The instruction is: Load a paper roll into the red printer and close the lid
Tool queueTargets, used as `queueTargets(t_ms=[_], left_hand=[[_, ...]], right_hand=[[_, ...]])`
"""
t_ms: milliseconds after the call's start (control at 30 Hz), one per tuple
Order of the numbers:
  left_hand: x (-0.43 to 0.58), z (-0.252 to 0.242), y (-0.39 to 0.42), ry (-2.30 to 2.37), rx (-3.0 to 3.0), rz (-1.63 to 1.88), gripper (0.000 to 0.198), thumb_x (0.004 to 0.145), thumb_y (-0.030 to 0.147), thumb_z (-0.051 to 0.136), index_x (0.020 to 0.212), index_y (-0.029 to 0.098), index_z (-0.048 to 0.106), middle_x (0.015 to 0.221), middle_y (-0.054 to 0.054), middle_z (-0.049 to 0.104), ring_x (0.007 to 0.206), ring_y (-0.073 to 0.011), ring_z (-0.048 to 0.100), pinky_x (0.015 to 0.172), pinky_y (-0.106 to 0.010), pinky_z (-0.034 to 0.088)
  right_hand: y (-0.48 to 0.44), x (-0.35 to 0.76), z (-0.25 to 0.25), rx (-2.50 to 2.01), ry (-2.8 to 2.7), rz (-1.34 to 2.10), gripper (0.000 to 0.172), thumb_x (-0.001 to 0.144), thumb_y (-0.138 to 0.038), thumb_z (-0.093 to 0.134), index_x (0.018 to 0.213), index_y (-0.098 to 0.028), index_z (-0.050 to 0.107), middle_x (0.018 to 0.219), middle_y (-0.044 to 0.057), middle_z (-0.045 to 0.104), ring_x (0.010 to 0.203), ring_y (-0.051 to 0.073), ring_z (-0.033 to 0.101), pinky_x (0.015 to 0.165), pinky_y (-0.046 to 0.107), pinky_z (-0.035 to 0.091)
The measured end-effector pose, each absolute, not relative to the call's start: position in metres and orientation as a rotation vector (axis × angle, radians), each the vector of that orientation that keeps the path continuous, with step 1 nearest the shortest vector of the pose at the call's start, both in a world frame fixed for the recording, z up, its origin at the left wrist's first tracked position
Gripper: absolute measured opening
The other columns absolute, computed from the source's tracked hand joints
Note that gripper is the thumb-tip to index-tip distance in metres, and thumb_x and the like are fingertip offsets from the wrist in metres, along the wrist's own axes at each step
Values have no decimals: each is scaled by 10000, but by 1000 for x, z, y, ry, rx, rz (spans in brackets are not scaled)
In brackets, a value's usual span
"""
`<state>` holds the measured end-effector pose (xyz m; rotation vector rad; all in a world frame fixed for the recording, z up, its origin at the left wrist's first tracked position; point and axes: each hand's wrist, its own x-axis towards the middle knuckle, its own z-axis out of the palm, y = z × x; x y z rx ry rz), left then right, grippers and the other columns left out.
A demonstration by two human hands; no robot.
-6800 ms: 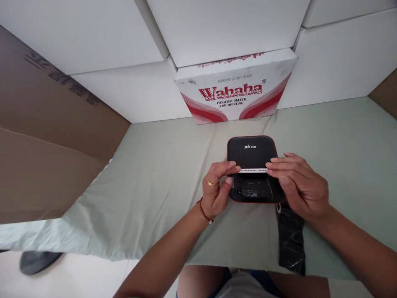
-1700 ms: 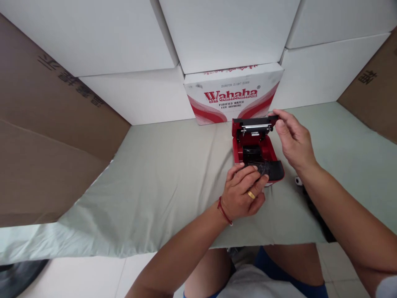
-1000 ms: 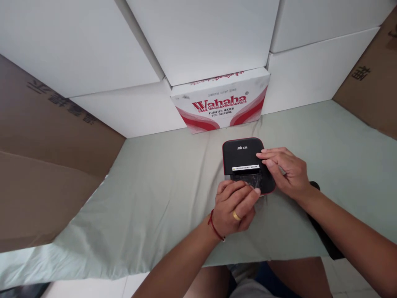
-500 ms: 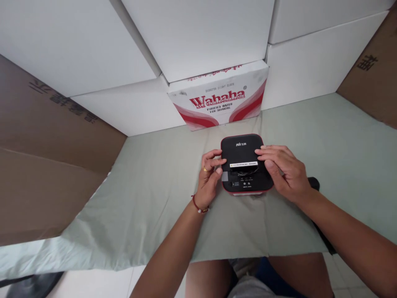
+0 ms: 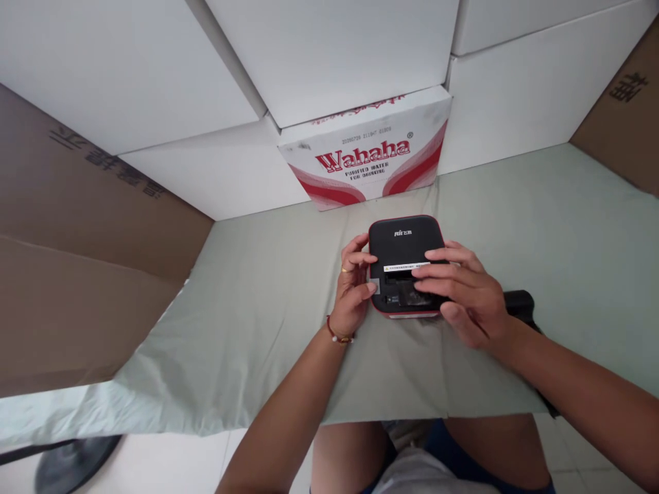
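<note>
A small black device with red trim [image 5: 404, 237], its lid closed and a white strip label across the top, lies on the pale green cloth [image 5: 268, 309]. My left hand [image 5: 354, 288] touches its left side with curled fingers; a ring and a red wrist cord show. My right hand [image 5: 460, 291] lies over its front half, fingers stretched flat across the top near the slot. Whether the fingers pinch anything at the slot is hidden.
A white and red Wahaha carton [image 5: 368, 154] stands right behind the device, among stacked white boxes [image 5: 329, 55]. Brown cardboard [image 5: 77, 226] walls the left; more brown cardboard [image 5: 625, 110] at far right. A black object [image 5: 519, 302] lies behind my right wrist.
Earlier the lid stood open showing a red inside; it has since been shut. Over the last half second my right hand slid left over the front and my left hand pressed against the side.
</note>
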<state>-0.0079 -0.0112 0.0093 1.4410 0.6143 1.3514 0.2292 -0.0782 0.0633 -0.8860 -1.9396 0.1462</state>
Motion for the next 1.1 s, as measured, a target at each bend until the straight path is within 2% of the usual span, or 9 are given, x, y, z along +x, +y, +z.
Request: queueTargets(t_ms=[67,167,300,567,667,767,933,1033,1100], left_hand=[[-3,11,-13,615,1323,1308,596,814,562,794,1356,396,611,1683,-14,484,1617,-316,423,1326,-558,371],[4,14,-15,637,1223,1235,804,846,541,705,1579,423,397,1737,-22,436,1658,-298,378,1363,-560,332],[5,13,-12,651,1196,1186,899,837,455,665,1647,418,278,1787,-14,359,1688,-293,328,1369,-563,333],[3,3,-4,631,1155,1233,948,742,335,761,1599,439,367,1778,12,364,1702,-285,293,1384,-524,299],[3,0,-4,606,1143,1226,913,762,385,793,1582,425,394,1772,1,369,1706,-281,274,1392,-500,267],[4,1,-5,549,1142,1186,868,788,454,810,1562,400,424,1752,-24,402,1686,-294,304,1380,-510,267],[6,4,-6,501,1082,1172,841,748,444,852,1503,383,487,1724,-28,438,1645,-306,363,1366,-509,274],[6,5,-4,498,1060,1173,861,713,434,870,1487,371,498,1704,-36,463,1623,-313,389,1360,-514,285],[6,4,-3,504,1067,1169,865,707,438,872,1485,365,499,1698,-44,472,1612,-319,399,1352,-517,296]], right_hand=[[-82,227,62,-855,-1943,52,331,1076,-419,498,1128,-323,810,1099,37,856,1204,314,700,1130,592,508],[-84,224,61,-853,-1933,-63,305,1066,-424,527,1084,-333,818,999,23,851,1035,292,693,934,533,552],[-84,222,61,-850,-1926,-110,230,1046,-376,586,1078,-318,807,983,21,847,916,258,678,843,494,532],[-80,225,65,-755,-2021,-137,171,969,-274,704,1112,-305,793,993,28,851,890,247,740,802,441,610],[-83,228,76,-762,-2073,-82,172,969,-243,719,1117,-285,796,1011,48,846,917,242,750,815,418,629],[-83,232,100,-830,-2161,144,156,1035,-273,644,1040,-298,797,1001,36,837,896,218,754,833,389,623],[-54,239,144,-1205,-2248,476,277,1079,-412,550,1078,-296,802,1022,14,844,868,216,782,785,353,603],[-21,235,150,-1442,-2459,521,279,1034,-338,544,1044,-293,819,941,11,843,753,216,761,694,350,560],[-3,226,146,-1615,-2605,399,234,965,-275,607,1023,-284,833,924,42,847,753,254,765,669,370,539]])
